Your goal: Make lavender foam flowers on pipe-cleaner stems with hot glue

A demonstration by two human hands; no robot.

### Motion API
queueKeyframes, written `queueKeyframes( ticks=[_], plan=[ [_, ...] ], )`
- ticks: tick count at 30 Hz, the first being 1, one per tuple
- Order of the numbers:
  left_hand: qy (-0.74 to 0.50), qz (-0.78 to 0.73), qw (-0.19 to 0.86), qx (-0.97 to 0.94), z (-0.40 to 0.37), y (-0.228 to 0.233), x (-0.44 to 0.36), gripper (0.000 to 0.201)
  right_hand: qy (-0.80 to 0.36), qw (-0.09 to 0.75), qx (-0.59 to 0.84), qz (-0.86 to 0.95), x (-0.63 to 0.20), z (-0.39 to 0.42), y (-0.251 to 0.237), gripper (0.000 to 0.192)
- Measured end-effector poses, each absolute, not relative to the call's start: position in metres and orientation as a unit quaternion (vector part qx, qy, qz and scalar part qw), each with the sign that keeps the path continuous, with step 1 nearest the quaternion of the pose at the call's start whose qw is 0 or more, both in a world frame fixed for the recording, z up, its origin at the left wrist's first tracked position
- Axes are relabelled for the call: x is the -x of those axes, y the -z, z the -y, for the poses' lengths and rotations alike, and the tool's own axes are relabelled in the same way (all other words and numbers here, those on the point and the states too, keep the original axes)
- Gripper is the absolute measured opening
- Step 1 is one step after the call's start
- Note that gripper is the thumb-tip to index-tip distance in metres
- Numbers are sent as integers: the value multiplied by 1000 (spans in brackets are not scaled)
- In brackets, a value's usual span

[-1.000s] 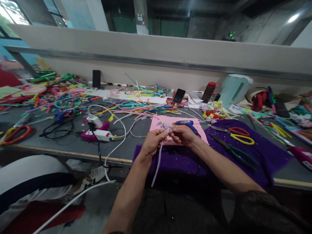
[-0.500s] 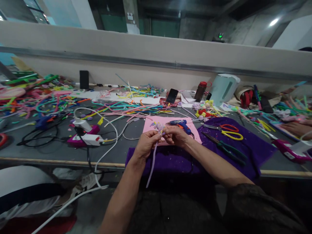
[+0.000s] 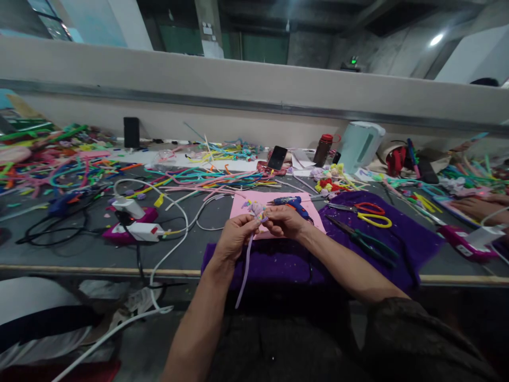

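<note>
Between the fingertips of both hands is a small lilac pipe-cleaner figure (image 3: 257, 208) with bits of yellow and other colours. My left hand (image 3: 235, 234) pinches it from the left, and a lilac pipe-cleaner stem (image 3: 246, 268) hangs down from there past the table edge. On the other side my right hand (image 3: 285, 222) grips the figure with closed fingers, which partly cover it. Beneath lies a pink sheet (image 3: 238, 204). A blue glue gun (image 3: 296, 205) rests on that sheet, just beyond my right hand. The purple cloth (image 3: 274, 260) spreads under my wrists.
Right of my hands lie scissors (image 3: 374, 216) and green-handled pliers (image 3: 374, 246). Power strips (image 3: 119, 233) with cables sit at left. Pipe cleaners (image 3: 222, 178), a phone (image 3: 277, 157), a bottle (image 3: 323, 149) and a pitcher (image 3: 362, 146) line the back. Another person's hand (image 3: 473, 208) is far right.
The view has shifted slightly, moving the scene a little left. More of the lilac figure shows above my fingertips. Both hands keep their hold.
</note>
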State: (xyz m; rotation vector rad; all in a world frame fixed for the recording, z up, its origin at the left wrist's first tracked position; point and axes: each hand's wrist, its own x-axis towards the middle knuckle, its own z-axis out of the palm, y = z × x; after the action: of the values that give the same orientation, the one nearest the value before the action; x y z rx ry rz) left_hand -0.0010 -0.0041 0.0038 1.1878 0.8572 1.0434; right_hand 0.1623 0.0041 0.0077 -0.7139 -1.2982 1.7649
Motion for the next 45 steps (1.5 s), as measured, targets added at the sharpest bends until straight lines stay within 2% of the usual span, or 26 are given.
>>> queueKeyframes(
  ticks=[5,6,8,10,14,17,20,29,38,41,45],
  plan=[
    [-452,-371,626,-516,3,-2,1,27,-631,402,340,570,-182,-5,-21,26],
    [-452,-370,629,-513,3,-2,1,27,-593,403,373,588,-193,-7,-25,27],
    [-452,-368,635,-507,2,-2,1,27,-317,357,576,663,-218,-12,-32,37],
    [-450,-368,639,-504,2,-3,1,27,-244,322,640,654,-245,-17,-34,33],
    [-448,-369,638,-506,2,-3,1,27,-196,237,701,643,-276,-26,-23,23],
    [-448,-374,634,-508,2,-3,1,27,-191,208,717,637,-273,-31,-10,25],
    [-452,-378,625,-513,2,-2,0,25,-184,217,730,621,-264,-35,-2,25],
    [-455,-366,623,-520,4,-2,1,27,-245,358,711,554,-263,-31,2,20],
    [-490,-379,616,-487,2,0,0,27,-354,557,541,521,-245,-15,-22,24],
    [-519,-399,587,-476,3,0,-1,28,-410,570,488,519,-235,-5,-32,27],
    [-535,-429,540,-489,3,0,-2,26,-517,585,397,483,-221,6,-36,22]
  ],
)
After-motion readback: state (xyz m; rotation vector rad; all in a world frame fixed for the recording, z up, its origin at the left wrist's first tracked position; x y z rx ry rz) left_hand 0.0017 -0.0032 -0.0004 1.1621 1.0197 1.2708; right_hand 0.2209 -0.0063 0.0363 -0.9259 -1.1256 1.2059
